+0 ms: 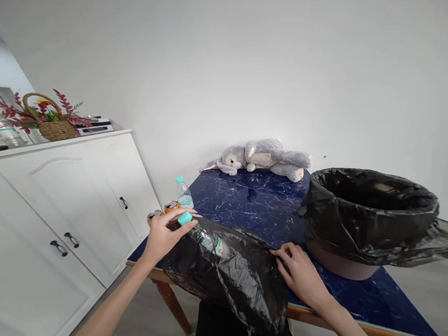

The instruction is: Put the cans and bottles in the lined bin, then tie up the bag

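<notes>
My left hand (170, 234) is closed round the neck of a clear plastic bottle (205, 238) with a turquoise cap. The bottle tilts, its lower part inside the mouth of a black garbage bag (238, 272). That bag hangs over the table's front edge towards my lap. At the bag's right side, my right hand (297, 272) pinches its rim between thumb and fingers. Just beyond my left hand stand two orange cans (171, 206) and another upright bottle (183, 192) with a turquoise cap. What else the bag holds is hidden.
A bin lined with a black bag (372, 227) stands on the right of the blue marbled table (230, 199). Against the wall lies a grey plush rabbit (262, 156). A white cabinet (69, 204) on the left bears a flower basket (56, 128) and a bottle.
</notes>
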`<state>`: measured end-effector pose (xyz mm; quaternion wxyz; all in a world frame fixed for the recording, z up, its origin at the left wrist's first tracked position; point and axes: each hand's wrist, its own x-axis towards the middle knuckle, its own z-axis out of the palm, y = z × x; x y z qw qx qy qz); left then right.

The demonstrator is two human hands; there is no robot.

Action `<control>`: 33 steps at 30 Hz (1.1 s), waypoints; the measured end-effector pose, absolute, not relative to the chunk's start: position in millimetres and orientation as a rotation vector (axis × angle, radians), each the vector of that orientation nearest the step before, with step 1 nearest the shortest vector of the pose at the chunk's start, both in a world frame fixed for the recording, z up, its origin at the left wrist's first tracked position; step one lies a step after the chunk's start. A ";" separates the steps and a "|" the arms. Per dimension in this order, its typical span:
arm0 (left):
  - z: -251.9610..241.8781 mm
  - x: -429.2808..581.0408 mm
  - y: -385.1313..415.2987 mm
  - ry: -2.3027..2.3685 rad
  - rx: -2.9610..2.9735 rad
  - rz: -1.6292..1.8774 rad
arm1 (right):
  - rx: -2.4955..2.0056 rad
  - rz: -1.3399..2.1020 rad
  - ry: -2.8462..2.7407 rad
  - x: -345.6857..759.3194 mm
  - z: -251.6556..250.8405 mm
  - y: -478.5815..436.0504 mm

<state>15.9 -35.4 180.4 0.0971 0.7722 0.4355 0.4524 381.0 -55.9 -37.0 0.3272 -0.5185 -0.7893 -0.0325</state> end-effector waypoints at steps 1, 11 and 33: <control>182.4 15.1 -37.6 1.270 2.250 1.378 | -1.360 -0.088 -2.066 380.9 -36.8 -55.9; 261.2 5.4 -38.2 1.017 1.744 2.563 | -1.359 -0.177 -2.057 380.0 -38.3 -55.6; 152.6 -18.6 96.5 1.838 2.349 1.433 | -1.388 -0.142 -2.050 378.9 -37.4 -57.4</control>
